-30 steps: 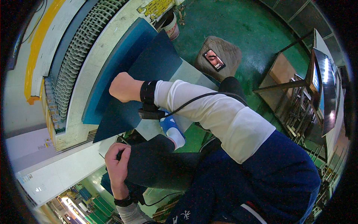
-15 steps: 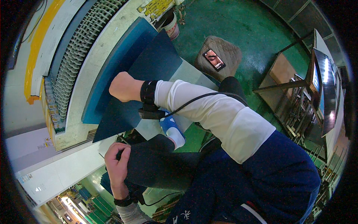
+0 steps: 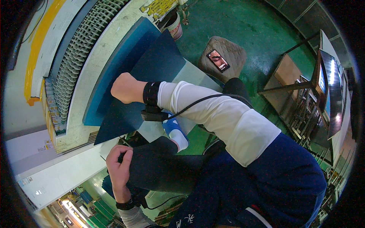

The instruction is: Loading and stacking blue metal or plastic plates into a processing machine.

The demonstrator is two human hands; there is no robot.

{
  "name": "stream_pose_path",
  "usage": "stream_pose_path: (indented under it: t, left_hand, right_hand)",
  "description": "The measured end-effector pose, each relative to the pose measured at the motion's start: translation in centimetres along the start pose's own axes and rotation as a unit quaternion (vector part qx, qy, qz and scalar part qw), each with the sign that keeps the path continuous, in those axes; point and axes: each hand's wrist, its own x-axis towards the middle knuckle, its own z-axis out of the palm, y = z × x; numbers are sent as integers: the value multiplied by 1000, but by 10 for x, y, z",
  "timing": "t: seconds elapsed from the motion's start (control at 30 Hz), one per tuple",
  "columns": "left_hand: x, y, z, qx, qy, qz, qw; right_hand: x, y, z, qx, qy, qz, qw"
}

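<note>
My right hand is curled into a fist, back upward, over a dark blue flat sheet; its fingertips are hidden, so I cannot tell what it holds, if anything. A black strap with a small box and cable circles that wrist. Behind the sheet a lighter blue panel leans along the pale machine edge. My left hand is beside my bent knee, fingers curled in and thumb against them; whatever may be inside is hidden. A thin rod shows just beyond its knuckles.
Rows of small rollers run along the machine at left. A phone lies on a cushioned stool. A bucket stands behind the sheets. At right is a metal-framed rack; a white panel extends at lower left.
</note>
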Motion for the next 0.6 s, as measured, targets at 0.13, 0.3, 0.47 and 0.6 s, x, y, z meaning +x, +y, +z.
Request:
stream_pose_path:
  t: [0.13,0.3,0.47,0.6]
  left_hand:
    - [-1,-2,0,-7,1,2,1000]
    - [-1,-3,0,-8,-1,-4,1000]
    - [0,-3,0,-5,-3,-4,1000]
    - [1,-2,0,-6,-5,1,1000]
  right_hand:
    - [0,0,-1,-2,-7,2,1000]
    - [0,-1,-1,2,-7,3,1000]
    - [1,-1,0,-2,-3,6,1000]
    - [0,0,-1,-3,-11,9,1000]
